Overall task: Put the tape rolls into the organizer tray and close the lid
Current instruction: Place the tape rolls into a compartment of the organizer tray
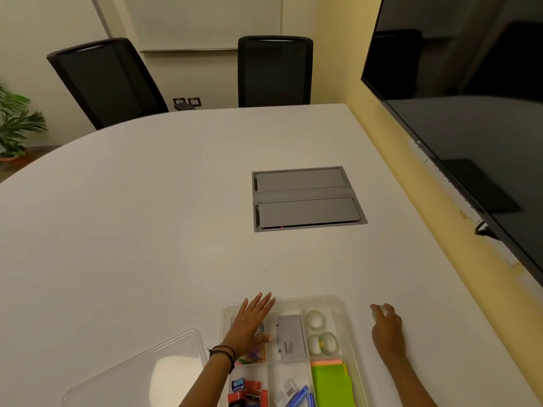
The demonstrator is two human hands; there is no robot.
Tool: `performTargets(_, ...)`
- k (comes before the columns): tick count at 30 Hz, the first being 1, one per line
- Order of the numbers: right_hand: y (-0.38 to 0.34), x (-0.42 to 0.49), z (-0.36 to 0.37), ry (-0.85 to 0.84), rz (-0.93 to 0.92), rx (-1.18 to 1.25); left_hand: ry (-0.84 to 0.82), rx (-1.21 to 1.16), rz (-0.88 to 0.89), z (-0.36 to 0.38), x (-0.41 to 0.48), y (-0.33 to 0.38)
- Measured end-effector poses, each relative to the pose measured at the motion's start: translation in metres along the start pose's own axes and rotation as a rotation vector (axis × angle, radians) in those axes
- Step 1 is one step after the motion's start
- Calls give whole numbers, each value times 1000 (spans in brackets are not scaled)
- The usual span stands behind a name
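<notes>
A clear plastic organizer tray [338, 301] sits at the near edge of the white table. Its far right compartment holds three clear tape rolls: one at the back [315, 320] and two side by side [323, 343] nearer me. My left hand [249, 324] lies flat with spread fingers on the tray's far left compartment. My right hand [386, 327] rests on the table right of the tray, fingers curled over a clear tape roll [374, 313] that is mostly hidden under them. The clear lid [141, 371] lies loose on the table to the left of the tray.
The tray also holds a grey box [289, 337], green sticky notes [330, 383], red and blue sharpeners [246, 390] and blue pens [301, 399]. A grey cable hatch [305, 198] is set into the table. Two black chairs stand behind; a large dark screen [470, 98] hangs at right.
</notes>
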State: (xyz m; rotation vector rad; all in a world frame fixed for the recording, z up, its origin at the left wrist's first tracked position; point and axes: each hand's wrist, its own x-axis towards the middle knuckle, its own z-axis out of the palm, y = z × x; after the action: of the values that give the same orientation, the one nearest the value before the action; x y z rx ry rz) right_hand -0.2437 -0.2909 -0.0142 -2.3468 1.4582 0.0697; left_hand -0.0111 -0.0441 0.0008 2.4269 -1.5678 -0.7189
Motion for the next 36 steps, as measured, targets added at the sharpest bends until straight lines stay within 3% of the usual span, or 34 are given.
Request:
performTargets(5,-5,-16,4,-4,76,57,-9,-7,2,1,0,-1)
performTargets(10,-36,-21,-17,-102,74,721,-6,-7,2,3,1,-3)
performTargets(12,-51,-27,-23,-126,-9,841,-4,-1,-2,4,2,-3)
performTargets(15,-66,-41,-19,-109,-159,806,6,2,-5,6,2,-4)
performTargets(19,-66,-56,4,-25,-389,467,23,27,-12,6,0,-2)
performTargets(27,-68,-66,30,37,-422,298,37,58,-96,7,-8,7)
performTargets(36,-61,-64,22,-65,-441,314,10,59,-240,5,-17,16)
